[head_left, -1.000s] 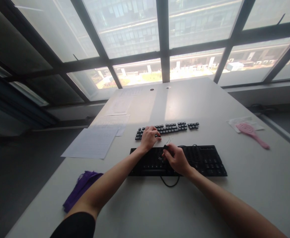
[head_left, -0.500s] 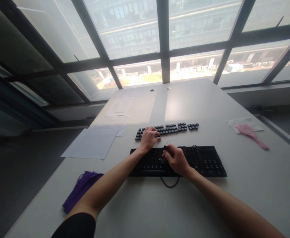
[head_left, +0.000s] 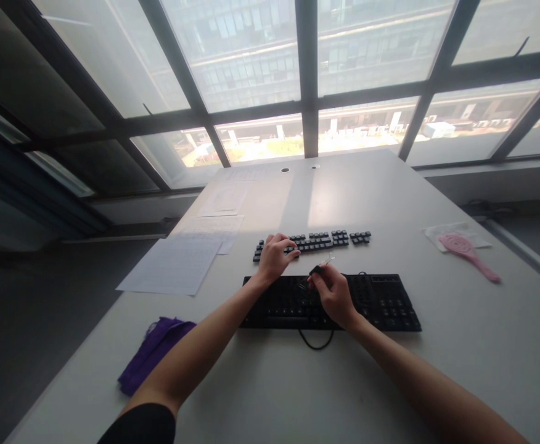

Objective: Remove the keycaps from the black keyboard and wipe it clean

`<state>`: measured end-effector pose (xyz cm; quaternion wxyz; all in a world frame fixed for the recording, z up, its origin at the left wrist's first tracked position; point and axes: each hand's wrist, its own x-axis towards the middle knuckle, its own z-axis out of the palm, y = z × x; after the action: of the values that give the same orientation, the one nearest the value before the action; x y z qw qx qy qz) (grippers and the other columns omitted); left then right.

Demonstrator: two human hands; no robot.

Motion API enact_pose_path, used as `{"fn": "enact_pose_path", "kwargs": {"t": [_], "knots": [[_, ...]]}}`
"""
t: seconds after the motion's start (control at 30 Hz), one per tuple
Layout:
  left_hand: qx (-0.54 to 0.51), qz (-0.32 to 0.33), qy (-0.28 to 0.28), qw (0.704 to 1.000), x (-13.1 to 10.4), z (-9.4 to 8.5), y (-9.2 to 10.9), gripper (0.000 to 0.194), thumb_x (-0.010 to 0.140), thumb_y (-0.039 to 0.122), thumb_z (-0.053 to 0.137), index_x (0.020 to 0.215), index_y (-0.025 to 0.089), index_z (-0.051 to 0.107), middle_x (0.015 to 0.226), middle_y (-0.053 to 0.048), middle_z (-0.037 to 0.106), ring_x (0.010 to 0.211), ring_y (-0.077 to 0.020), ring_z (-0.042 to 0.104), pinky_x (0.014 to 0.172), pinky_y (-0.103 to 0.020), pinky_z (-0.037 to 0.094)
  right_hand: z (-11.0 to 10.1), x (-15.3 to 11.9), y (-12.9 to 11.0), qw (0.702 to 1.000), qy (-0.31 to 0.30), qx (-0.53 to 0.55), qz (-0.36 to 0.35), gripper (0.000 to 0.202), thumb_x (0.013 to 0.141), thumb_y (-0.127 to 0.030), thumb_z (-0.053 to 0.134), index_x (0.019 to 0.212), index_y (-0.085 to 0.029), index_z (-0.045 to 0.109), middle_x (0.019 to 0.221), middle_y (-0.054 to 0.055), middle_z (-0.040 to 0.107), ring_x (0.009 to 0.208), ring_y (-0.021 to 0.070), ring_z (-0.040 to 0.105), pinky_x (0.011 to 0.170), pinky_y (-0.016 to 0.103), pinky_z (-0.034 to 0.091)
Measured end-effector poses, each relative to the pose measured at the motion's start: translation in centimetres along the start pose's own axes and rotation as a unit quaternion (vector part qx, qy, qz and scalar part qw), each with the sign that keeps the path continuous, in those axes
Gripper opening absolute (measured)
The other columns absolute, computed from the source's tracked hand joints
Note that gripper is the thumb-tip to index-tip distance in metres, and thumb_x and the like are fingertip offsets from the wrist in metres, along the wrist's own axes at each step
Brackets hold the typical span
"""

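Several loose black keycaps lie in rows on the desk, laid out much like a keyboard. My left hand is over the left part of these rows, thumb and fingers closed around a dark keycap, partly hidden. Below the rows lies a black keyboard, its upper middle covered by my hands. My right hand is just above it, pinching a keycap puller with a black middle and thin wires sticking out at both ends.
A cable loops out in front of the keyboard. Sheets of paper lie to the left, with a purple cloth nearer me. On the right, a pink hairbrush rests partly on a white wrapper. Windows stand behind the desk.
My right hand has shifted slightly right, and the keycap puller has turned to a flatter angle. My left hand stays at the keycap rows, almost unmoved.
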<state>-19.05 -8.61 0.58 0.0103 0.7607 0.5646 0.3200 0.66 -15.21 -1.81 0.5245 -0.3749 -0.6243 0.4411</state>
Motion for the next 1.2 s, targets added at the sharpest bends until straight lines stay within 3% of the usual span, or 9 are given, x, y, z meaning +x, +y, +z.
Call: {"fn": "enact_pose_path", "kwargs": {"t": [0.1,0.23,0.47,0.63,0.83,1.03,1.2], "knots": [[-0.018,-0.001,0.015,1.0,-1.2,-1.8,1.5,0.008,0.089,0.022,0.065,0.091,0.02,0.073,0.093,-0.004,0.066,0.094,-0.0217,0.057,0.091,-0.037,0.046,-0.2,0.1,-0.3,1.0,0.009,-0.016,-0.004,0.014,0.096,-0.03,0.054,0.086,-0.021,0.056,0.073,0.002,0.066,0.066,0.0179,0.063,0.066,0.029,0.049],[-0.067,-0.01,-0.018,0.998,-4.5,-3.1,3.8,0.015,0.093,0.017,0.057,0.099,0.021,0.07,0.096,-0.004,0.068,0.097,-0.0213,0.06,0.091,-0.036,0.047,-0.6,0.0,-0.6,0.994,-0.055,-0.089,-0.02,0.013,0.095,-0.025,0.054,0.083,-0.02,0.057,0.069,0.001,0.063,0.063,0.0169,0.06,0.063,0.027,0.045],[-0.144,-0.063,-0.054,0.986,-8.8,-1.8,5.2,0.017,0.093,0.016,0.055,0.097,0.021,0.07,0.095,-0.004,0.071,0.095,-0.0206,0.065,0.09,-0.034,0.049,-0.5,-0.4,-0.2,0.982,-0.121,-0.144,-0.036,0.015,0.092,-0.019,0.053,0.078,-0.02,0.053,0.068,-0.001,0.06,0.062,0.0154,0.054,0.06,0.026,0.039],[-0.164,-0.072,-0.048,0.983,-9.2,-1.0,5.0,0.016,0.09,0.015,0.056,0.094,0.021,0.07,0.095,-0.004,0.072,0.094,-0.0206,0.065,0.09,-0.035,0.05,-0.6,-0.4,-0.5,0.973,-0.15,-0.163,-0.068,0.014,0.092,-0.016,0.053,0.079,-0.02,0.053,0.071,0.0,0.059,0.065,0.0159,0.052,0.063,0.026,0.04],[-0.178,-0.068,-0.053,0.98,-9.3,-1.3,5.0,0.02,0.084,0.009,0.055,0.092,0.021,0.069,0.093,-0.004,0.07,0.092,-0.0209,0.063,0.088,-0.036,0.05,-0.9,-0.5,-1.0,0.955,-0.204,-0.191,-0.103,0.012,0.093,-0.015,0.05,0.086,-0.021,0.056,0.079,0.004,0.063,0.07,0.0191,0.056,0.066,0.029,0.043],[-0.148,-0.023,-0.116,0.982,-9.5,-1.6,5.1,0.026,0.071,0.0,0.051,0.079,0.021,0.065,0.079,-0.002,0.064,0.084,-0.0199,0.057,0.08,-0.033,0.048,-1.1,-0.7,-1.5,0.913,-0.255,-0.254,-0.19,0.013,0.085,-0.012,0.054,0.091,-0.022,0.058,0.083,0.005,0.063,0.076,0.0211,0.058,0.07,0.03,0.043],[-0.137,-0.018,-0.117,0.983,-9.4,-1.8,5.2,0.027,0.069,-0.001,0.05,0.078,0.02,0.063,0.081,-0.003,0.064,0.085,-0.0203,0.056,0.079,-0.032,0.047,-1.0,-0.7,-1.0,0.933,-0.227,-0.231,-0.158,0.012,0.094,-0.017,0.05,0.086,-0.021,0.057,0.081,0.005,0.064,0.074,0.0206,0.059,0.069,0.03,0.044]]}}
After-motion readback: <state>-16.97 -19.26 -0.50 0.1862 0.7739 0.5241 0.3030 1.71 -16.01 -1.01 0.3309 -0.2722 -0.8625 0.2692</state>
